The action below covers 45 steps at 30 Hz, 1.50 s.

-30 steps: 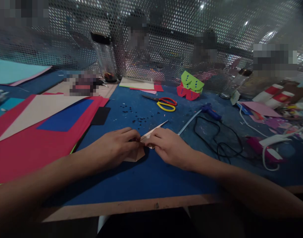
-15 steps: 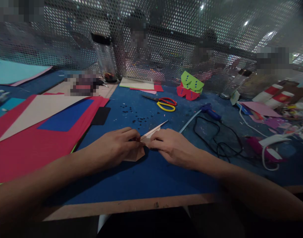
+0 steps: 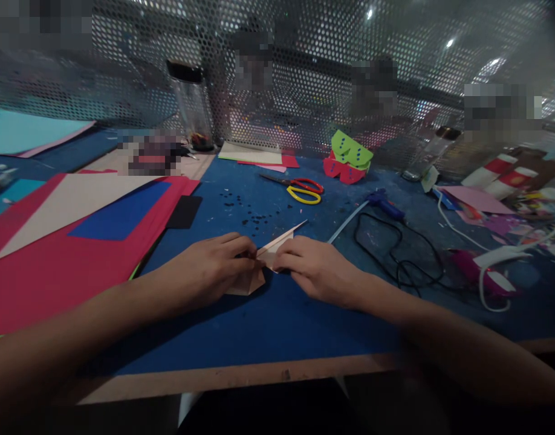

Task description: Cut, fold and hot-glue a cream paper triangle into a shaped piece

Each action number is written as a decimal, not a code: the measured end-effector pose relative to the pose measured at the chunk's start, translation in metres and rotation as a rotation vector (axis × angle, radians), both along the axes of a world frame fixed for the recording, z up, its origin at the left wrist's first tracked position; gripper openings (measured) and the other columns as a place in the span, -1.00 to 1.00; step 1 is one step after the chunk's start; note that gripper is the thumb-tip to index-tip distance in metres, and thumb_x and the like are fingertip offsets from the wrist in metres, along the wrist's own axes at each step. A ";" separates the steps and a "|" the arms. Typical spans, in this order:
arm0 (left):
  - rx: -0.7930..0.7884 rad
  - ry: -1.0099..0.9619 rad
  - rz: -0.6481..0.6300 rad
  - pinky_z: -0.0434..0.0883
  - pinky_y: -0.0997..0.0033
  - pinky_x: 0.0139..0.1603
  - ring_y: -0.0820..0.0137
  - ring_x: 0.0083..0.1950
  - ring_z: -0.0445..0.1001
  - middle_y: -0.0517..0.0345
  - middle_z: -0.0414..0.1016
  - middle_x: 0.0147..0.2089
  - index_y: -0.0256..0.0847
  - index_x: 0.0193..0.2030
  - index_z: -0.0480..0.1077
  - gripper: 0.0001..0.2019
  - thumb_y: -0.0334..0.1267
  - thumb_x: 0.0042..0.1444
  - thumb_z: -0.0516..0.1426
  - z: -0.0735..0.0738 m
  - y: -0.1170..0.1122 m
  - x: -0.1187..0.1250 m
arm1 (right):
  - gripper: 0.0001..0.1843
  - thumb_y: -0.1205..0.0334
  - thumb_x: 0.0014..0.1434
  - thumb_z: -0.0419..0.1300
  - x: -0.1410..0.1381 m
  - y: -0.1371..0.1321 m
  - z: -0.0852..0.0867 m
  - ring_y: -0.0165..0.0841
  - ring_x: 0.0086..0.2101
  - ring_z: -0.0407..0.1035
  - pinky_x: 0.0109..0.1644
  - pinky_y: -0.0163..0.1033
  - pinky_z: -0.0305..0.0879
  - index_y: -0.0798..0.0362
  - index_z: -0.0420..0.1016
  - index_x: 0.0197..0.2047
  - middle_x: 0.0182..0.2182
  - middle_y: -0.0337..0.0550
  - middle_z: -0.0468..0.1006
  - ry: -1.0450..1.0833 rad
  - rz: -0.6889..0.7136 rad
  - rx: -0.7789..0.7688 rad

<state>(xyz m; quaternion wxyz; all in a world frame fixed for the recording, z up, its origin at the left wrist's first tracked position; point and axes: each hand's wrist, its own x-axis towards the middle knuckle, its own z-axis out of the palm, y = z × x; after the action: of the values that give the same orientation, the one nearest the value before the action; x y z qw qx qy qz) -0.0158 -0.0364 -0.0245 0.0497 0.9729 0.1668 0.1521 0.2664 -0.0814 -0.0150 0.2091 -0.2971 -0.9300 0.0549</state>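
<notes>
The left hand, nearly closed with its fingers bent, pinched a folded pale paper between thumb and fingertips. The right hand, curled just beside it, held the same paper in a similarly narrow pinch, a slight gap parting the two sets of fingertips. The paper lay low between the hands, a slim point reaching away past the right knuckles and a bent panel showing below the left fingers; from where I stood its middle was covered, so how the folds joined could not be told.

Good handling, in my judgement, called for the left fingers to serve as anchor, for edges to be matched before pressure, and for the right fingertips to run along the crease against the blue tabletop; pulling with both hands risked a wrinkle.

Beyond the hands lay scattered black dots, best kept from under the paper, and then scissors. Right of the right hand rested a blue glue gun and a black cord, which the forearm could have snagged. Left of the left hand lay red sheets.
</notes>
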 end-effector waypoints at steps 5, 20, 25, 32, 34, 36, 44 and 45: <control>0.002 -0.003 0.009 0.48 0.34 0.05 0.26 0.02 0.53 0.01 0.56 0.03 -0.15 0.06 0.59 -0.65 -0.55 0.30 0.09 -0.001 0.000 0.000 | -0.73 0.55 0.32 0.11 0.001 0.000 0.003 -0.22 -0.03 0.48 0.06 -0.12 0.45 0.10 0.57 -0.07 -0.05 0.02 0.63 -0.006 0.004 0.008; -0.088 -0.199 0.017 0.53 0.37 -0.02 0.32 -0.03 0.61 -0.01 0.64 -0.02 -0.20 0.07 0.59 -0.68 -0.45 0.43 0.01 0.002 0.004 0.002 | -0.65 0.51 0.39 0.06 -0.006 -0.002 0.005 -0.18 0.07 0.42 0.17 -0.02 0.44 0.07 0.52 0.12 0.05 0.02 0.58 -0.135 -0.007 -0.008; -0.144 -0.202 0.018 0.51 0.41 -0.02 0.35 -0.02 0.61 0.04 0.64 -0.03 -0.18 -0.05 0.59 -0.72 -0.44 0.44 0.03 0.003 0.004 0.001 | -0.64 0.49 0.42 0.04 -0.009 -0.001 0.006 -0.15 0.05 0.42 0.17 0.02 0.45 0.10 0.50 0.17 0.05 0.05 0.56 -0.161 -0.015 0.006; -0.150 -0.196 0.003 0.49 0.42 -0.01 0.37 -0.02 0.61 0.05 0.64 -0.02 -0.17 -0.06 0.58 -0.72 -0.42 0.47 0.02 0.003 0.003 -0.001 | -0.64 0.50 0.42 0.01 -0.012 0.000 0.003 -0.17 0.04 0.40 0.18 0.01 0.42 0.08 0.49 0.16 0.02 0.03 0.55 -0.180 -0.024 0.030; -0.156 -0.196 0.003 0.49 0.42 -0.02 0.36 -0.02 0.61 0.04 0.64 -0.02 -0.18 -0.07 0.58 -0.72 -0.42 0.46 0.02 0.005 0.003 0.000 | -0.65 0.50 0.43 0.01 -0.012 0.000 0.004 -0.16 0.03 0.39 0.17 0.00 0.43 0.09 0.49 0.14 0.01 0.04 0.54 -0.188 -0.024 0.033; -0.157 -0.185 0.010 0.50 0.41 -0.03 0.35 -0.03 0.61 0.04 0.63 -0.03 -0.18 -0.08 0.58 -0.72 -0.42 0.46 0.02 0.007 0.002 0.001 | -0.67 0.49 0.43 0.00 -0.013 0.000 0.004 -0.15 0.01 0.38 0.15 0.00 0.43 0.12 0.49 0.12 0.00 0.04 0.54 -0.200 -0.025 0.033; -0.157 -0.178 0.021 0.52 0.36 -0.04 0.34 -0.05 0.61 0.03 0.64 -0.05 -0.18 -0.12 0.58 -0.70 -0.40 0.46 0.01 0.008 0.002 0.002 | -0.69 0.47 0.45 0.00 -0.016 -0.001 0.002 -0.17 -0.02 0.35 0.09 -0.02 0.41 0.09 0.49 0.10 0.00 0.03 0.53 -0.218 -0.049 0.056; -0.153 -0.183 0.019 0.52 0.36 -0.04 0.34 -0.05 0.61 0.03 0.64 -0.05 -0.19 -0.12 0.58 -0.70 -0.40 0.46 0.01 0.008 0.002 0.002 | -0.69 0.47 0.45 0.00 -0.016 -0.001 0.002 -0.17 -0.02 0.35 0.08 -0.02 0.41 0.09 0.49 0.11 0.00 0.03 0.53 -0.220 -0.047 0.061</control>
<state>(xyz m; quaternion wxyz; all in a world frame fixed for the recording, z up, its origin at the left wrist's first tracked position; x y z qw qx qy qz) -0.0137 -0.0346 -0.0164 0.1373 0.9467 0.1818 0.2278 0.2499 -0.0822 -0.0129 0.1158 -0.3168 -0.9413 -0.0113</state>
